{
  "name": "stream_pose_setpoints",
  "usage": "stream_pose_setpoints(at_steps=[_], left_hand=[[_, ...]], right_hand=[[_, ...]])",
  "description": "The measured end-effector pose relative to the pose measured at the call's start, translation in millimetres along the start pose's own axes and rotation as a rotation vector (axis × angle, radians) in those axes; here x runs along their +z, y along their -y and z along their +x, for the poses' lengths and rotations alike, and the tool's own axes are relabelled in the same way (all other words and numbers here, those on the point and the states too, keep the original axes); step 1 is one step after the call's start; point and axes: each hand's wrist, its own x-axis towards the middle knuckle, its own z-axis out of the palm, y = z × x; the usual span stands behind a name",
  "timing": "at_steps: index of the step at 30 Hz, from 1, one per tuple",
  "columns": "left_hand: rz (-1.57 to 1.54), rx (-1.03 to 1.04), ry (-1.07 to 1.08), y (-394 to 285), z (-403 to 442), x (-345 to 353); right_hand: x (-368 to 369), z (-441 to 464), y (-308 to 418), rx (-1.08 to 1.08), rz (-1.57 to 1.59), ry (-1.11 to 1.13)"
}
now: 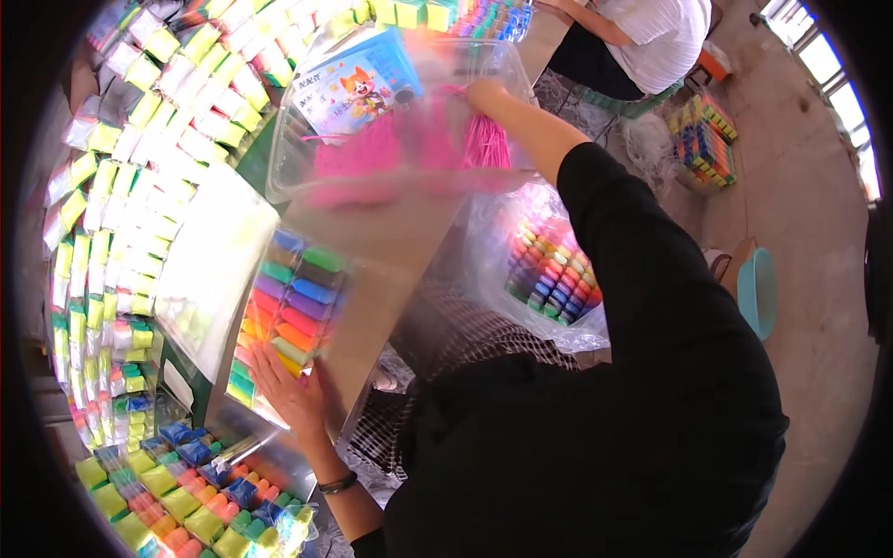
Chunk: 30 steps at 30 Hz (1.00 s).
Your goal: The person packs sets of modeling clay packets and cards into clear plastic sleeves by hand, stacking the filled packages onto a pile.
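Observation:
My left hand (pixel 290 389) lies with fingers stretched out on the near end of a clear pack of coloured clay pieces (pixel 296 312), set in rows of several colours. Over the far side of a clear plastic bin (pixel 279 172), my right hand (pixel 487 99) has its fingers curled at a thin pink stick; motion blur softens the fingertips. A bundle of thin pink sticks (pixel 487 144) shows just under this hand, and more pink sticks (pixel 358 153) fill the bin. Blue printed cards (pixel 358 84) with a cartoon fox rest in the bin's left part.
Many bagged clay packs (pixel 121 242) are stacked along the left. More packs (pixel 186 488) lie at the lower left. A plastic-lined container (pixel 553 270) of coloured clay stands below the bin. Another person (pixel 651 46) sits at the top right, and a teal basin (pixel 757 293) is at right.

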Motion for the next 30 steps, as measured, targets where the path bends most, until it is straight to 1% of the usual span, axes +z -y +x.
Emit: stream_pose_setpoints(at_steps=[2, 3, 5, 6, 8, 9, 11, 12, 14, 16, 17, 19, 20, 21, 22, 23, 24, 26, 28, 29, 30], left_hand=[[-0.002, -0.003, 0.003, -0.1, 1.2, -1.4], [-0.011, -0.002, 0.008, -0.1, 1.0, -1.8], [-0.034, -0.008, -0.005, -0.4, 0.3, -1.0], [-0.057, -0.012, -0.015, -0.9, 0.5, -0.3], [-0.055, -0.018, -0.017, -1.4, 0.7, -0.2], [-0.047, -0.025, -0.015, -1.0, 0.3, -0.3], [-0.047, -0.024, -0.012, 0.9, -1.1, 1.6], [-0.042, -0.021, -0.006, 2.5, -1.8, 2.2], [-0.042, -0.021, -0.003, 2.4, -1.4, 1.3], [-0.048, -0.019, 0.007, 1.5, -0.5, -0.5], [-0.038, -0.032, 0.007, 1.6, -0.9, -1.2], [-0.048, -0.032, 0.012, 0.6, -0.4, -0.6], [-0.05, -0.024, -0.002, 1.0, -0.3, 0.1], [-0.044, -0.031, -0.002, 1.5, -0.9, 0.2], [-0.05, -0.027, 0.004, 1.9, -1.0, 0.3], [-0.055, -0.025, 0.008, 2.1, -0.6, 0.3], [-0.046, -0.033, 0.004, 1.8, -0.6, -0.5], [-0.07, -0.037, 0.025, 0.9, 0.1, -2.7], [-0.069, -0.031, 0.031, 2.2, 0.8, -4.3], [-0.08, -0.037, 0.046, 2.4, 0.7, -5.7], [-0.078, -0.03, 0.046, 2.2, 1.1, -8.0]], right_hand=[[-0.3, 5.6, 2.0, 0.047, 0.059, -0.099], [-9.3, 7.5, 2.0, 0.044, 0.058, -0.101], [-29.6, 11.8, -6.5, 0.043, 0.02, 0.097], [-32.7, 8.6, -9.3, 0.045, 0.016, 0.095], [-37.1, 0.2, -17.5, 0.165, 0.774, 0.092], [-50.1, -14.0, -12.4, 0.164, 0.771, 0.09], [-80.6, -44.7, -2.3, 0.053, 1.121, 0.145], [-90.3, -48.5, -2.8, 0.044, 1.12, 0.146], [-105.1, -52.0, 2.6, -0.004, 1.76, 0.458], [-125.6, -53.0, 22.9, -0.109, 2.663, 0.281], [-133.8, -53.4, 37.2, -0.44, 2.697, 0.39], [-138.1, -54.6, 97.3, -0.245, 2.332, 0.906], [-145.0, -67.6, 132.4, -0.455, 1.904, 0.581], [-142.6, -53.8, 154.4, -0.653, 1.457, 0.28], [-141.6, -41.2, 176.8, -0.729, 1.003, -0.055], [-120.6, -0.4, 184.1, -0.803, 0.536, -0.369], [-106.2, 19.6, 191.7, -0.815, 0.539, -0.374], [-84.6, 53.0, 210.6, -0.548, 0.437, -0.329], [-62.1, 78.3, 217.9, -0.75, 0.156, -0.142], [-61.9, 66.8, 221.8, -0.65, 0.265, -0.201], [-78.7, 50.8, 224.3, -0.587, 0.235, -0.329]])
